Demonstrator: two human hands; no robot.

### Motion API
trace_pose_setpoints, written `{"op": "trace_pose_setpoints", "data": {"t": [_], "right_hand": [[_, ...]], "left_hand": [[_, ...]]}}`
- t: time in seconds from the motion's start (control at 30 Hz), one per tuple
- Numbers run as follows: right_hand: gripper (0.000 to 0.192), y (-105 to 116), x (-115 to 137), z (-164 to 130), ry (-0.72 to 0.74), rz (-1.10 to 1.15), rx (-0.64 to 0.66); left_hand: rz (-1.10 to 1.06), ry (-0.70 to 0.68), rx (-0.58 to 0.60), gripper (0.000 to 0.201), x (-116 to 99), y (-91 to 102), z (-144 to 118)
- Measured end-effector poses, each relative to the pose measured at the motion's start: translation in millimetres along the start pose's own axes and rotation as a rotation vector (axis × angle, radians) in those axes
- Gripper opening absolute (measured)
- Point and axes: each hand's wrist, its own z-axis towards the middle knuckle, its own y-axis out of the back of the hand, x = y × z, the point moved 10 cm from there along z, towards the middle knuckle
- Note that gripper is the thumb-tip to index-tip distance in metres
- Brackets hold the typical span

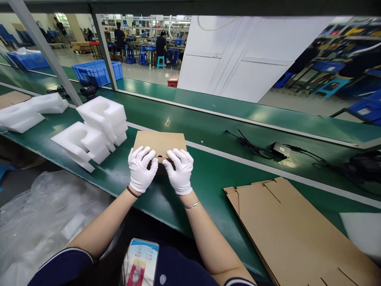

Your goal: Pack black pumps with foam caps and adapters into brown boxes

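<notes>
We have both gloved hands on a small cardboard box lying near the front edge of the green tabletop — the left hand and right hand press down on its near flap, fingers curled over it. White foam blocks sit just left; flat cardboard sheets lie toward the right front corner.

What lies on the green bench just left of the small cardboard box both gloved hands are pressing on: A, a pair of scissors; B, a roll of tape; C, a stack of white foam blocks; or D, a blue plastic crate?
C: white foam blocks are piled on the green bench directly left of the small cardboard box under the left hand and right hand.
</notes>
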Motion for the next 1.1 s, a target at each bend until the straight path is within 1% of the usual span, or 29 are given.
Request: {"op": "trace_pose_setpoints", "data": {"t": [0.1, 0.23, 0.3, 0.4, 0.5, 0.6, 0.7, 0.77, 0.8, 0.87, 0.9, 0.97, 1.03, 1.1], "right_hand": [[0.025, 0.5, -1.5, 0.5, -0.015, 0.006, -0.035], [0.013, 4.0, 0.3, -2.4, -0.031, 0.071, -0.095], [0.013, 5.5, 2.7, -3.5, -0.060, 0.095, -0.118], [0.019, 4.0, 3.0, -3.3, -0.181, 0.071, -0.121], [0.027, -4.1, 2.7, -1.1, -0.302, 0.047, -0.064], [0.029, -9.7, 2.9, 2.1, -0.356, 0.054, -0.043], [0.029, -10.6, -0.7, 2.2, -0.365, 0.052, -0.076], [0.021, -11.2, -5.1, -0.1, -0.342, 0.065, -0.093], [0.018, -12.5, -7.4, -1.5, -0.321, 0.076, -0.090], [0.026, -16.8, -11.2, -3.9, -0.268, 0.087, -0.060], [0.029, -19.6, -13.3, -4.8, -0.249, 0.081, -0.043], [0.026, -26.9, -19.0, -4.7, -0.245, 0.055, -0.017], [0.021, -35.2, -26.1, -0.4, -0.277, 0.035, -0.021], [0.019, -44.2, -32.5, 9.9, -0.310, 0.019, -0.038]], "left_hand": [[0.010, -0.063, -0.061, 0.013, -0.4, 0.8, -1.1], [-0.083, -0.108, -0.159, 0.014, 1.0, 6.0, -7.6], [-0.080, -0.113, -0.181, 0.012, -1.2, 6.6, -10.3], [-0.027, -0.021, -0.159, 0.013, -0.7, 2.5, -9.6], [0.008, 0.103, -0.101, 0.019, 2.5, -3.4, -5.9], [0.009, 0.171, -0.051, 0.022, 5.1, -8.5, -0.2], [-0.006, 0.204, -0.051, 0.025, 9.5, -11.0, 5.7], [-0.016, 0.222, -0.047, 0.025, 14.3, -13.4, 7.6], [-0.024, 0.228, -0.044, 0.022, 17.2, -14.6, 7.6], [-0.045, 0.223, -0.037, 0.008, 22.5, -17.0, 6.5], [-0.054, 0.207, -0.022, 0.006, 24.5, -19.6, 6.1], [-0.051, 0.165, 0.018, 0.016, 28.8, -27.3, 7.1], [-0.028, 0.140, 0.042, 0.016, 35.1, -36.3, 11.1], [-0.015, 0.145, 0.044, 0.017, 42.7, -44.6, 17.3]]}}
